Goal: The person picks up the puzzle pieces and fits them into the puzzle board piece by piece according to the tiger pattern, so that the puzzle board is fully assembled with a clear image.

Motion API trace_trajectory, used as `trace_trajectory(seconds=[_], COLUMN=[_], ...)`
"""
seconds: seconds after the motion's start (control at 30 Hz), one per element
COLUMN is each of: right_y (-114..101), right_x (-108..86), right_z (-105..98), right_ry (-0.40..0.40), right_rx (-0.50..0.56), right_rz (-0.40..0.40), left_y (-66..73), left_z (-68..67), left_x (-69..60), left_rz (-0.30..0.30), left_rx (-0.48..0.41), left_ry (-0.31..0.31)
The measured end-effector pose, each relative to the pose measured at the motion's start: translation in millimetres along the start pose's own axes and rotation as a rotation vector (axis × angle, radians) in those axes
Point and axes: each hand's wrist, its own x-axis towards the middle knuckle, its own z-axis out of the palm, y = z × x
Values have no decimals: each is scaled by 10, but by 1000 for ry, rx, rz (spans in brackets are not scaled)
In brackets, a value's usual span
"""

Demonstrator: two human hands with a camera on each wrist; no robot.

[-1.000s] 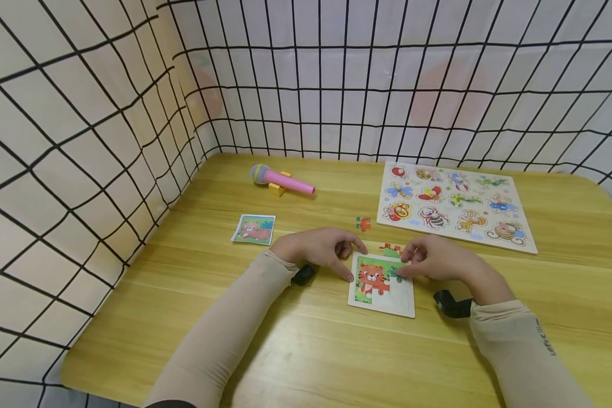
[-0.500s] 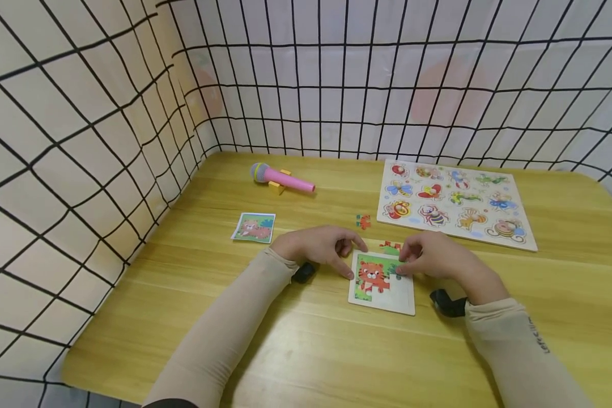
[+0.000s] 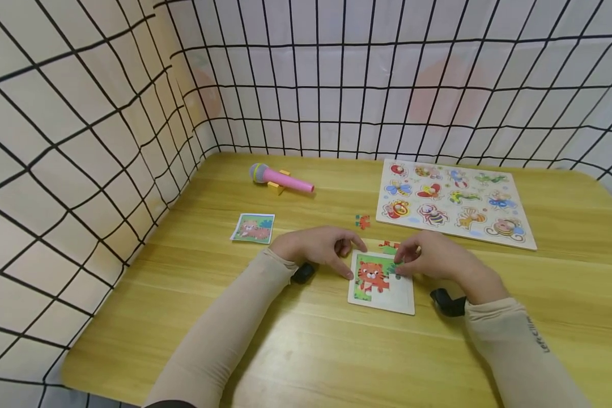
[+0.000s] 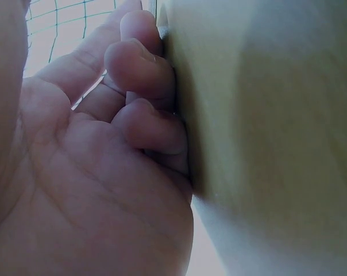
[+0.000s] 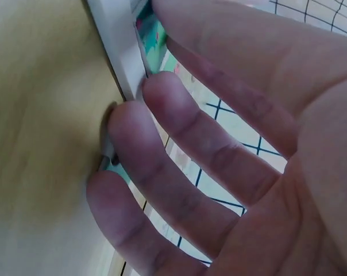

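In the head view a small wooden puzzle board (image 3: 399,300) lies flat, with joined pieces showing an orange tiger (image 3: 372,274) on its left and top. My left hand (image 3: 320,247) holds the board's upper left corner, thumb at the left edge and index finger at the top; its other fingers are curled against the table in the left wrist view. At the board's upper right, the thumb and index finger of my right hand (image 3: 437,258) pinch a green jigsaw piece (image 3: 392,268), partly covered by the fingertips. Just behind the board lies a red-green jigsaw piece (image 3: 389,247).
Another loose jigsaw piece (image 3: 363,221) lies farther back. A tiger picture card (image 3: 254,228) is to the left. Behind it a pink toy microphone (image 3: 288,181) rests on yellow blocks (image 3: 275,188). A large insect puzzle board (image 3: 454,207) lies back right. Black netting (image 3: 341,90) borders the table.
My right hand has shifted slightly left with the green jigsaw piece at the board's upper right. My left hand stays at the board's corner.
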Motion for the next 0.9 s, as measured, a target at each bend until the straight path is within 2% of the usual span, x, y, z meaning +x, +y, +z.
trace_trajectory(seconds=[0.43, 0.6, 0.9], right_y=[-3, -9, -6], right_x=[11, 5, 24], right_z=[-2, -10, 6], right_ry=[-26, -24, 6], right_rx=[-21, -43, 11], right_rz=[43, 33, 48], left_y=[6, 21, 22], left_z=[-2, -2, -11], left_x=[-3, 7, -15], left_rz=[-10, -11, -8], left_rx=[-2, 8, -20], left_ry=[-1, -6, 1])
